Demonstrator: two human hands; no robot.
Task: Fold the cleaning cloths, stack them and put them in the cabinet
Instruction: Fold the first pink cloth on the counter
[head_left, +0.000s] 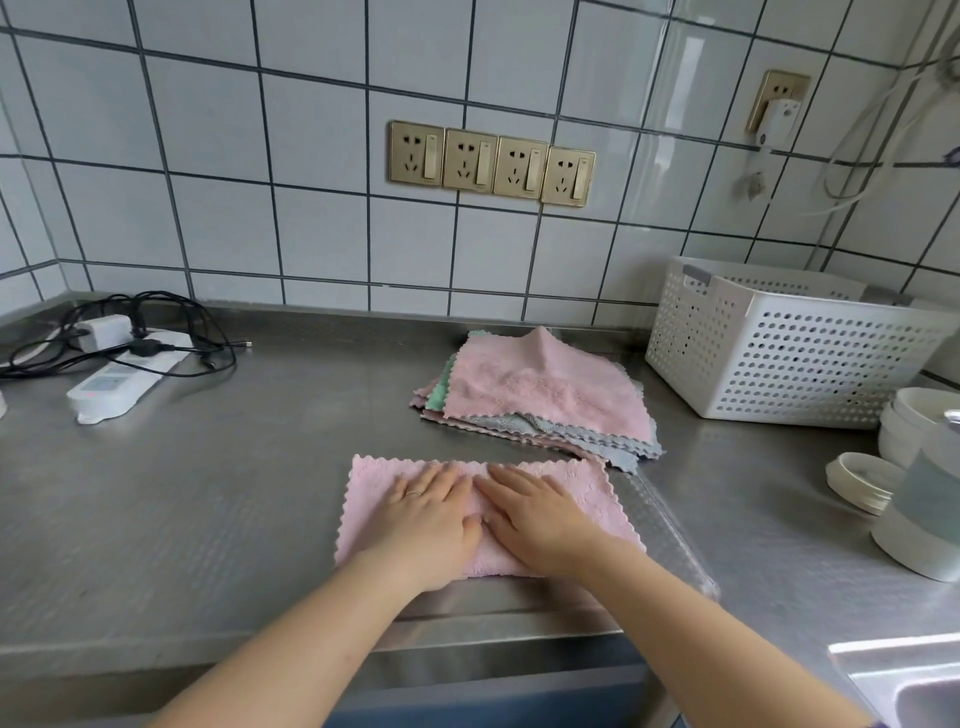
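Both palms pressed flat, fingers straight, left hand (434, 512) and right hand (535, 512) side by side on a folded pink cloth (597, 499), steel counter (208, 493), no legible writing.

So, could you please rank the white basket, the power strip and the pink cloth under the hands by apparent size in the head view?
1. white basket
2. pink cloth, though nearer the camera
3. power strip

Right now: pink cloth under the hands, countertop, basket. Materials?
Pink cloth: soft microfibre-like fabric, fuzzy nap, scalloped edges. Countertop: likely stainless steel, dull grey sheen, embossed texture. Basket: looks like white moulded plastic, regular perforations.
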